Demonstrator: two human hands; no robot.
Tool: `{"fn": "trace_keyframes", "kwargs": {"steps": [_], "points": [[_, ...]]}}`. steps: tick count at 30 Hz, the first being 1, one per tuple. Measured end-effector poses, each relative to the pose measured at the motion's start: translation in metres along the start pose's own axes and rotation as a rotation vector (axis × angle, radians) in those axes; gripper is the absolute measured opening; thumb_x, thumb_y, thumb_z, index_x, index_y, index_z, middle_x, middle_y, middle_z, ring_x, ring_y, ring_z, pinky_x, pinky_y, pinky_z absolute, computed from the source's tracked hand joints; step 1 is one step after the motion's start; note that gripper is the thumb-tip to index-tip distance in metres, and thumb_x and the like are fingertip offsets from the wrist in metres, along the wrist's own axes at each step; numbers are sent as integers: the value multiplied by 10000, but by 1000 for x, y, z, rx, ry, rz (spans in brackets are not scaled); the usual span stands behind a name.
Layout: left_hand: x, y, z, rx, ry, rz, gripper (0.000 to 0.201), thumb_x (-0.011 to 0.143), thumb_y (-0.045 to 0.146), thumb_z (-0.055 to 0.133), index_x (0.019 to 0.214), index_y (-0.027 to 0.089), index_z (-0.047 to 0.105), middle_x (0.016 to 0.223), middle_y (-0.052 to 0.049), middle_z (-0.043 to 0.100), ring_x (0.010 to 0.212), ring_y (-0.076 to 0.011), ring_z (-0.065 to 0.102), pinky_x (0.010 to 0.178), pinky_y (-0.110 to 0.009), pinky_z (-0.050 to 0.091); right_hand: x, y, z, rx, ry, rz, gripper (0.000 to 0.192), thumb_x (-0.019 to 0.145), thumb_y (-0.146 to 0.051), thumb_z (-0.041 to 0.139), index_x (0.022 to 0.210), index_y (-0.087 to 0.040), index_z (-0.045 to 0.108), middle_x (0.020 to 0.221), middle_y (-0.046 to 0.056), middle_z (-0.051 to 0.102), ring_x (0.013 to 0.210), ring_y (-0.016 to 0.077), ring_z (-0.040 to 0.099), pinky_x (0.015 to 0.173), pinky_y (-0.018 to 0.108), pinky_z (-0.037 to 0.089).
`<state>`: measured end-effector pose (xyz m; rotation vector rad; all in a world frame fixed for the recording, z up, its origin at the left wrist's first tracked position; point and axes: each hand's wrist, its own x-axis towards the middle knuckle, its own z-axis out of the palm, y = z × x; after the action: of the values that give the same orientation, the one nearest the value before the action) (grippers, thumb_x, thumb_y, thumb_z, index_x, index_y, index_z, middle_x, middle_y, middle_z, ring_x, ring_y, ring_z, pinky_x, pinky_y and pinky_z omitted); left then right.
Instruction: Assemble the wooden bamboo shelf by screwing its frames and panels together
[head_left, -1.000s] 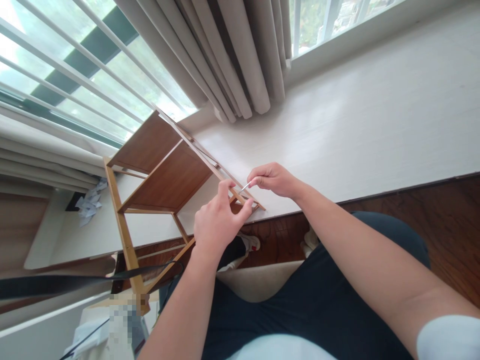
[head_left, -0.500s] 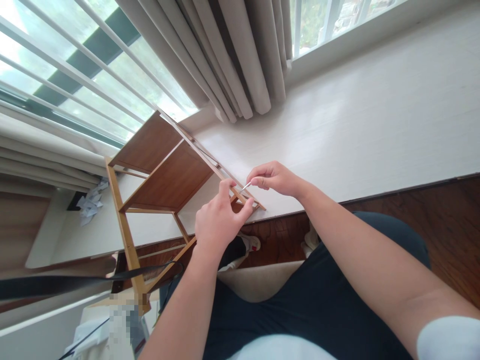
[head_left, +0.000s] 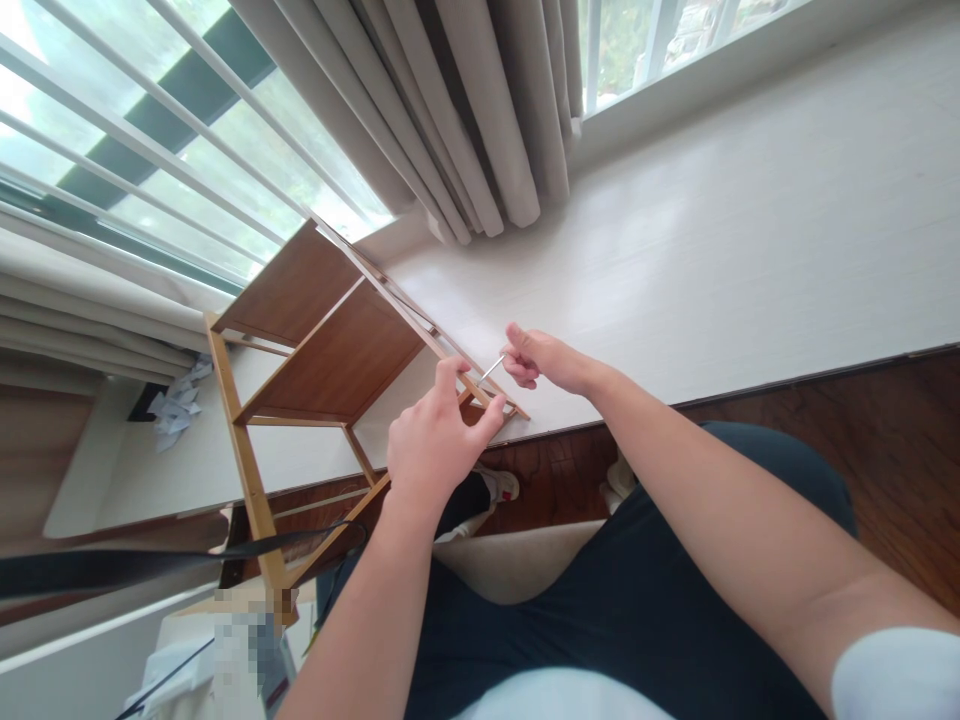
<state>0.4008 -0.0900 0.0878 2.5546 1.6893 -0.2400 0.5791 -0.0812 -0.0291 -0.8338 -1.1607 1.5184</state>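
A wooden shelf rack (head_left: 339,355) with brown panels stands tilted in front of me on the left. My left hand (head_left: 429,445) grips a rail at its near right corner, thumb on one side and index finger on the other. Just to the right, my right hand (head_left: 536,358) has its fingers curled around a thin silver metal rod (head_left: 491,370), thumb raised. The rod's lower tip meets the rail between my left thumb and index finger. Its other end is hidden in my right hand, so its exact kind does not show.
A wide white ledge (head_left: 735,230) runs under the windows. Grey curtains (head_left: 480,110) hang behind the rack. Crumpled white paper (head_left: 176,408) lies at the left. A black strap (head_left: 150,568) crosses the lower left. Dark wooden floor (head_left: 892,440) shows below the ledge.
My right hand has changed its hold on the rod: the thumb has lifted off and the fingers have curled under. More of the shaft shows. My left hand keeps its place.
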Motion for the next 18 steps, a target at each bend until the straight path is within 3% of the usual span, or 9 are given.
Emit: {"fn": "trace_keyframes", "kwargs": {"steps": [7,18], "points": [[0,-2,2,6,3,13,519,907,624,486,1320,311,455,1029,-45,756,973,-321,721,821,-372,499,-1,-7,11,211,-84,21,601,966,-576,532,521,-215,349,465,-74,270,461,104,373,535,260,364],[-1,2,-1,9,-11,-9,508,908,617,494,1310,309,462,1043,-47,754,986,-319,718,831,-369,495,-5,-14,9,271,-98,146,569,978,-509,537,538,-220,320,478,-81,243,446,89,311,474,236,333]]}}
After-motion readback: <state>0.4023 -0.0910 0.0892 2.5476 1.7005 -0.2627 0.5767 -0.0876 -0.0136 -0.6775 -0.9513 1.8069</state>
